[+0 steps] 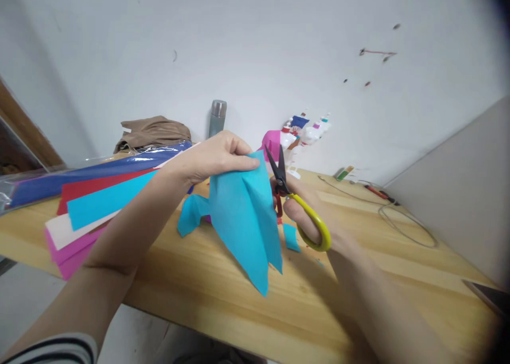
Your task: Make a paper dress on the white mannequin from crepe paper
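A striped sleeve (59,348) is showing at the near left edge, and both forearms are extending over the wooden bench (223,295). The left hand (215,157) is pinching the top edge of a folded blue paper (243,215) between thumb and fingers, holding it upright so that its lower point is hanging just above the bench. The right hand (306,215) is gripping scissors (297,202) through the yellow handle loop, fingers closed around it; the black blades are standing open and pointing upward, just beside the right edge of the paper. Small blue scraps (290,236) are lying on the bench below the blades. Judgement: the open blades are sitting close to the left fingertips, so a hurried closing could nick a finger; the limp paper could also slip or fold between the blades and tear rather than cut cleanly. Further left, a stack of coloured sheets (95,204) is overhanging the bench edge. Against the wall, a metal bottle (217,117) and glue bottles (306,133) are standing.
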Demonstrator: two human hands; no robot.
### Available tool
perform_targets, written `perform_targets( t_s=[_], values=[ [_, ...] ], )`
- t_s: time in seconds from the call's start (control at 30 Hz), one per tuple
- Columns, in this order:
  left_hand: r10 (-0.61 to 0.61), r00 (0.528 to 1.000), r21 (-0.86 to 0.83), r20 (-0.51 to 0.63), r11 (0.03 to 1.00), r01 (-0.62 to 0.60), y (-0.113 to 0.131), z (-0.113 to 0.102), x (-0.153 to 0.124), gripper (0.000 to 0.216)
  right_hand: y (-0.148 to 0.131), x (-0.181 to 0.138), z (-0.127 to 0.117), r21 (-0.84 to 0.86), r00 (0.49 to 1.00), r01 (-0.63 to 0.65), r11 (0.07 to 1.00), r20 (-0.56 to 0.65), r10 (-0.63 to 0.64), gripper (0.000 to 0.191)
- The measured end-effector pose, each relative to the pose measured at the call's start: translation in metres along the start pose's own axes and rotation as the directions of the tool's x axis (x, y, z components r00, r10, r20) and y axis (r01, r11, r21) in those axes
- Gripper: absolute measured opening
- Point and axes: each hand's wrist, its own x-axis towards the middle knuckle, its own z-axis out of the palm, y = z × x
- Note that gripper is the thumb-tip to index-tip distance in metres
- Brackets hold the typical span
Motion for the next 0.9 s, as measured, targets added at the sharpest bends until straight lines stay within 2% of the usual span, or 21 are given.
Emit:
perform_targets(
  t_s=[0.17,0.3,0.4,0.57,0.9],
  values=[
    [0.006,1.0,0.068,-0.016,0.998,-0.005,0.007,0.013,-0.002,0.031,-0.001,-0.003,0.01,0.07,0.999,0.046,0.996,-0.005,-0.046,0.05],
    [-0.006,1.0,0.102,0.006,0.995,0.006,0.009,0.016,-0.001,0.028,-0.004,-0.003,0.01,0.087,0.998,0.067,0.994,-0.026,-0.065,0.063],
    [-0.01,1.0,0.105,-0.022,0.994,0.012,0.009,0.017,-0.001,0.026,-0.006,-0.003,0.009,0.051,0.999,0.042,0.998,-0.022,-0.041,0.071],
    [0.005,1.0,0.128,-0.029,0.992,-0.002,0.008,0.016,0.0,0.03,-0.006,-0.003,0.01,0.07,0.998,0.054,0.996,-0.032,-0.052,0.061],
    [-0.011,1.0,0.167,-0.017,0.986,0.013,0.009,0.017,0.003,0.031,-0.006,0.0,0.012,-0.039,0.994,0.092,0.995,-0.054,-0.094,0.067]
  ],
)
